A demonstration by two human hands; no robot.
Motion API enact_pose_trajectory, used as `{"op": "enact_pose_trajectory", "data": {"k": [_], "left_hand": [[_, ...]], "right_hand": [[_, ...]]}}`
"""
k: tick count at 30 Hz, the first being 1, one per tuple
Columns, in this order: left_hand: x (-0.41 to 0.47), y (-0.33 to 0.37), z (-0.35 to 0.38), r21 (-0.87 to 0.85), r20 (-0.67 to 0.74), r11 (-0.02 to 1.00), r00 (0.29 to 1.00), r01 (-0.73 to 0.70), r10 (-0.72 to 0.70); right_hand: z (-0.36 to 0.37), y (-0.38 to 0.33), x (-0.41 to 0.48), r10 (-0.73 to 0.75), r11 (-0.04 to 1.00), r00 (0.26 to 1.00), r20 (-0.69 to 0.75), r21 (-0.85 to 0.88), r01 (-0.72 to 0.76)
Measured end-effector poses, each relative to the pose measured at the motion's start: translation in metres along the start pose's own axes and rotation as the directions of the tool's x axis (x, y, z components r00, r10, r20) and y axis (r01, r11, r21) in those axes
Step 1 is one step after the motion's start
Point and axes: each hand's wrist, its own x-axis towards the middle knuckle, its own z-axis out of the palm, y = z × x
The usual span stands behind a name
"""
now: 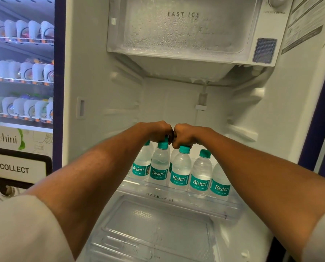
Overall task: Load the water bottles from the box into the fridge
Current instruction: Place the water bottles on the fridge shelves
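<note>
While both arms reach into the white fridge (93,76), the left grip (158,132) clasps a clear teal-capped plastic water bottle (159,167) by its cap and the right grip (184,135) clasps a second such bottle (180,167), both on the transparent shelf (176,202), centre frame.

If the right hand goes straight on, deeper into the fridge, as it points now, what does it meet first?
Probably the fridge's back wall. The right hand, gripping a water bottle by its top, has nothing visible beyond it, though depth is unclear.
</note>
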Motion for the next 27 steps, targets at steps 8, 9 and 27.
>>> {"op": "enact_pose_trajectory", "data": {"k": [8,9,27], "left_hand": [[-0.001,0.0,-0.001,0.005,0.041,1.0,0.999,0.026,-0.026],[-0.002,0.0,-0.001,0.007,0.037,1.0,0.999,0.027,-0.027],[-0.074,0.014,-0.009,-0.034,-0.446,0.994,0.889,0.103,-0.107]], "right_hand": [[0.003,-0.001,0.0,0.021,1.0,1.0,0.011,-0.022,-0.021],[0.003,-0.001,-0.001,0.02,0.999,1.0,0.01,-0.033,-0.02],[-0.007,-0.063,-0.049,-0.052,0.905,0.858,-0.511,-0.387,-0.176]]}}
